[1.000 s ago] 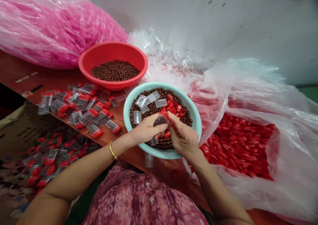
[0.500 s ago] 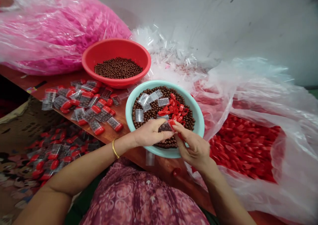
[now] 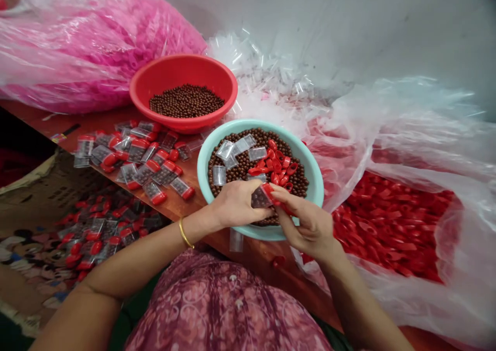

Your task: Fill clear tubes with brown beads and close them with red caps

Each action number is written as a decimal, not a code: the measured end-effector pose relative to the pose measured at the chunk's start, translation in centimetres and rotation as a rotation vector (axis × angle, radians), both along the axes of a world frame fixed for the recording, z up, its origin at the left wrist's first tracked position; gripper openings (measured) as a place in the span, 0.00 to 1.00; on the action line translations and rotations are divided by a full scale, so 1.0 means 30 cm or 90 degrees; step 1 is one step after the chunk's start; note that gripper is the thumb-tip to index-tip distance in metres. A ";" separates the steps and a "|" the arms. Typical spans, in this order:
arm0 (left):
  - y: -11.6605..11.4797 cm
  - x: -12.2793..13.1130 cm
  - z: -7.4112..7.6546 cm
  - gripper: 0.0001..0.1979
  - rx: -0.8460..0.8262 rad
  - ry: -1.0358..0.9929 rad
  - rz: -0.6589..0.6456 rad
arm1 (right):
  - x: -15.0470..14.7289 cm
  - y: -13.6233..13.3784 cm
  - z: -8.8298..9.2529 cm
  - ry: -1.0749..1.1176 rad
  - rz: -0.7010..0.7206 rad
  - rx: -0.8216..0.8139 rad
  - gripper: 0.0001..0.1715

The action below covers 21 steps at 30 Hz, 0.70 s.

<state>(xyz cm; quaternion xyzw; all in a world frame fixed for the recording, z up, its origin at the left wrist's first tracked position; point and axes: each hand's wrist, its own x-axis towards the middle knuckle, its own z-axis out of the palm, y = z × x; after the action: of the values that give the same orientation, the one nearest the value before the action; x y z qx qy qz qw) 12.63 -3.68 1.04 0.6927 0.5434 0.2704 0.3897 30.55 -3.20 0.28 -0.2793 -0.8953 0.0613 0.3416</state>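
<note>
My left hand grips a clear plastic case filled with dark brown beads, over the front of a pale turquoise basin. At the case's right end, the fingers of my right hand are closed on a red plastic cap, which touches the case. Whether the cap is fully seated is hidden by my fingers. Inside the basin lie brown beads, several empty clear cases and a heap of loose red caps.
Behind stands a red basin of brown beads. Filled, red-capped cases lie at the table's left; more fill a cardboard box below. An open bag of red caps is at right, a bag of pink parts at back left.
The view has shifted slightly. Both hands stay together over the turquoise basin, still holding the case and the red cap, with a small change in the case's tilt.
</note>
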 end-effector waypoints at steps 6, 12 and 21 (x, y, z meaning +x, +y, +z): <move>0.008 0.003 -0.015 0.07 -0.024 -0.074 0.036 | -0.025 -0.005 -0.004 -0.021 -0.029 0.063 0.35; 0.018 -0.005 -0.024 0.05 -0.039 -0.014 0.045 | -0.056 0.006 -0.047 0.014 -0.013 0.038 0.32; 0.000 0.005 0.003 0.09 0.017 0.060 -0.065 | -0.040 0.042 0.010 0.231 -0.020 -0.228 0.16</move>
<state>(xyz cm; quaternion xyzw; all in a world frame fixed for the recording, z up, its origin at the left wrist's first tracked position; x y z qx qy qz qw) 12.77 -3.67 1.13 0.7367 0.5212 0.2241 0.3679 29.34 -1.92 0.59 -0.3338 -0.7896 0.2628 0.4427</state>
